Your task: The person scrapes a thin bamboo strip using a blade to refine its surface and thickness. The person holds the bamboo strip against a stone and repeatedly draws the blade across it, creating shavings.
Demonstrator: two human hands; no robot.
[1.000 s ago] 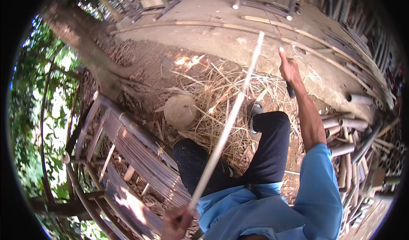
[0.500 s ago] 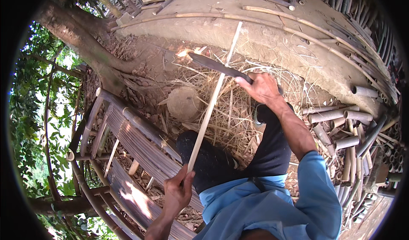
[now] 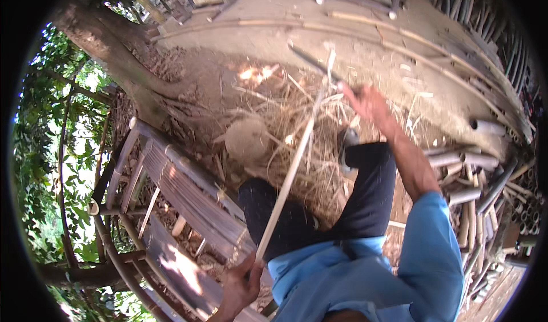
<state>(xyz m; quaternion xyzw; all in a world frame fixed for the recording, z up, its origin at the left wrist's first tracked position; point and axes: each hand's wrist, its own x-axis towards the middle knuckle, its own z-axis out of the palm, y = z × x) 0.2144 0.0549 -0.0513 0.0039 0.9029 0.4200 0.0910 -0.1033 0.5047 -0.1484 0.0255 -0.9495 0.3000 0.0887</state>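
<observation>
My left hand [image 3: 242, 282] is closed round the near end of a long pale bamboo strip [image 3: 295, 165], low beside my left thigh. The strip slants up and away to the right, past my knees. Out in front, my right hand [image 3: 368, 106] grips the handle of a dark-bladed machete [image 3: 310, 60]. Its blade points to the far left and crosses the strip close to its far end; whether it touches the strip cannot be told through the blur. My fingers hide most of the machete's handle.
A round wooden block [image 3: 247, 141] stands amid shavings [image 3: 319, 151] before my knees. On the left is a bamboo bench [image 3: 188, 179], with a tree trunk [image 3: 123, 65] behind it. Cut bamboo pieces [image 3: 465, 196] are heaped at the right. A raised earth ledge [image 3: 268, 39] edges the far side.
The machete and my right hand have moved away along the strip toward its far end. My left hand has drawn slightly nearer to me, still holding the strip.
</observation>
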